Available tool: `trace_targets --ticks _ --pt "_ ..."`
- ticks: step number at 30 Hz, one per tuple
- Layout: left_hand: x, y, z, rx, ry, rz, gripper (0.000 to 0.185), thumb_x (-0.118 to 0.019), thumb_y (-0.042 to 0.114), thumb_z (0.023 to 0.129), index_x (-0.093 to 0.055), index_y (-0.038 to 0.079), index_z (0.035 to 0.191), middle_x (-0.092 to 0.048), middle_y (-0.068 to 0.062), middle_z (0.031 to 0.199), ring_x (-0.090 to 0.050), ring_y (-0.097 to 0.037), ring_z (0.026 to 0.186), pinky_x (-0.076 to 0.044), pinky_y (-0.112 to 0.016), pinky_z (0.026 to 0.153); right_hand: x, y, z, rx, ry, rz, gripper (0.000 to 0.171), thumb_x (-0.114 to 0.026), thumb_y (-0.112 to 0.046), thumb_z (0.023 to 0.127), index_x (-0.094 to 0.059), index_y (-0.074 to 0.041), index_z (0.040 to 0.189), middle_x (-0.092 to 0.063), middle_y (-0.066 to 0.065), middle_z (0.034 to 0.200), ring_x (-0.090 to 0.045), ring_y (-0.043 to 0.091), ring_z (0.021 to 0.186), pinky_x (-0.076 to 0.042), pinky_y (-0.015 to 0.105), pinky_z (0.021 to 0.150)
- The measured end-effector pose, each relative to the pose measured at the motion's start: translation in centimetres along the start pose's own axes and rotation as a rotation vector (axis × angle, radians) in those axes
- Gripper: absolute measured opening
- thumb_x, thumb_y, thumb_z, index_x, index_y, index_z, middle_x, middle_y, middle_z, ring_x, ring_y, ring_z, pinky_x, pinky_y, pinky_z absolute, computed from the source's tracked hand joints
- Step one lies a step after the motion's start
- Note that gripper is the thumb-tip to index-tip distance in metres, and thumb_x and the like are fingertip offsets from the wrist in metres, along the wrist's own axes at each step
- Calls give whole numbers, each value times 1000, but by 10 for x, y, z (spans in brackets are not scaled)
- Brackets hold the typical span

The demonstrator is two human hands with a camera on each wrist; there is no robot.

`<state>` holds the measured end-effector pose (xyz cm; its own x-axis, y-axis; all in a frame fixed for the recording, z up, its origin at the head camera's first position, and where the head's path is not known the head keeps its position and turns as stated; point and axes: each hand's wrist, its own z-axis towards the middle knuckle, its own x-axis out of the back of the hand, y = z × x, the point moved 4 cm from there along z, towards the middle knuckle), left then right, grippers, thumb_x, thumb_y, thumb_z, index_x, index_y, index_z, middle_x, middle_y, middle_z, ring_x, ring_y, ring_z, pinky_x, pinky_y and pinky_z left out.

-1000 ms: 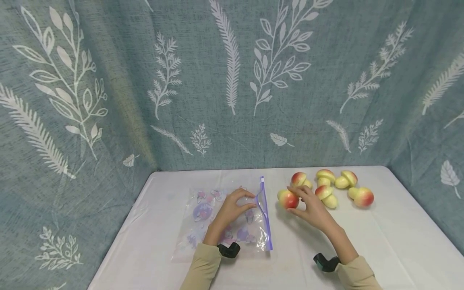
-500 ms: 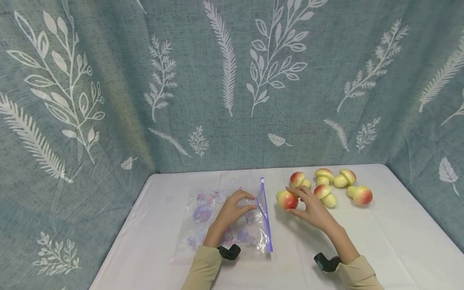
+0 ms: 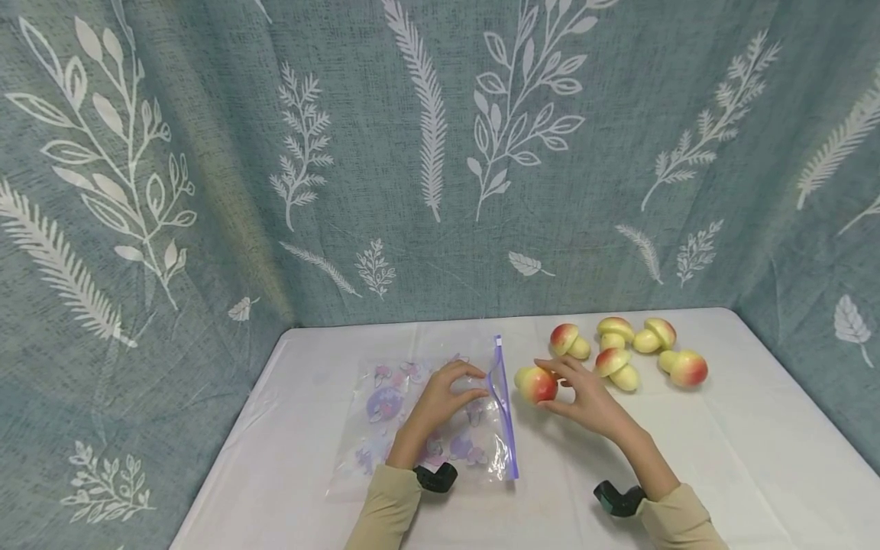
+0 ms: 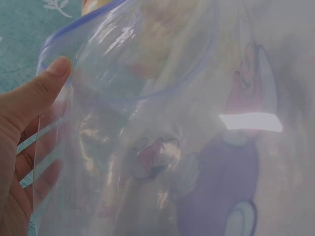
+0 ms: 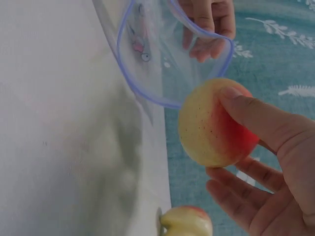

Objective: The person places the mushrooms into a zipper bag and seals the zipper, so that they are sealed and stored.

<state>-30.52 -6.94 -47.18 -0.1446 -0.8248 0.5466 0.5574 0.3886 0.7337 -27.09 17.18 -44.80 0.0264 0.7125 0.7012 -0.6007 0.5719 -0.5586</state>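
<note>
My left hand (image 3: 443,393) pinches the upper layer of a clear zip bag (image 3: 385,443) with purple and pink prints. In the left wrist view its thumb (image 4: 51,81) lies on the near side, and the other fingers show through the plastic. The bag's purple-edged mouth (image 5: 129,81) gapes in the right wrist view. Just right of that mouth, my right hand (image 3: 584,397) holds a toy mushroom (image 3: 536,385) by its red and yellow cap, between thumb and fingers. The mushroom's pale stem points left toward the bag in the head view.
Several more toy mushrooms (image 3: 617,370) lie at the back right of the white-covered table (image 3: 687,466). One of them, a mushroom (image 3: 683,368) with a red cap, lies furthest right. A patterned blue-green curtain (image 3: 440,260) hangs behind and at both sides.
My right hand has shifted slightly left, bringing the toy mushroom closer to the bag's mouth. My left hand keeps its pinch on the bag. The head view has tilted a little.
</note>
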Motion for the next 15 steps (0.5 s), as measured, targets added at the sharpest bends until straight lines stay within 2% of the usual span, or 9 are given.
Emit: trace_targets --ticks 7,15 --pt "-1 1 0 15 -8 3 27 -72 30 78 -67 17 101 -66 6 102 -59 -15 104 -43 -38 102 -6 2 1 -40 -66 130 62 -77 -18 76 -50 -8 131 -54 9 121 -59 28 104 -54 43 85" --pt "-2 1 0 26 -8 -6 27 -73 30 77 -68 18 101 -66 7 101 -58 -12 103 -43 -36 101 -10 1 0 -39 -87 164 61 -75 -20 78 -49 -7 132 -53 11 125 -57 30 107 -53 44 88"
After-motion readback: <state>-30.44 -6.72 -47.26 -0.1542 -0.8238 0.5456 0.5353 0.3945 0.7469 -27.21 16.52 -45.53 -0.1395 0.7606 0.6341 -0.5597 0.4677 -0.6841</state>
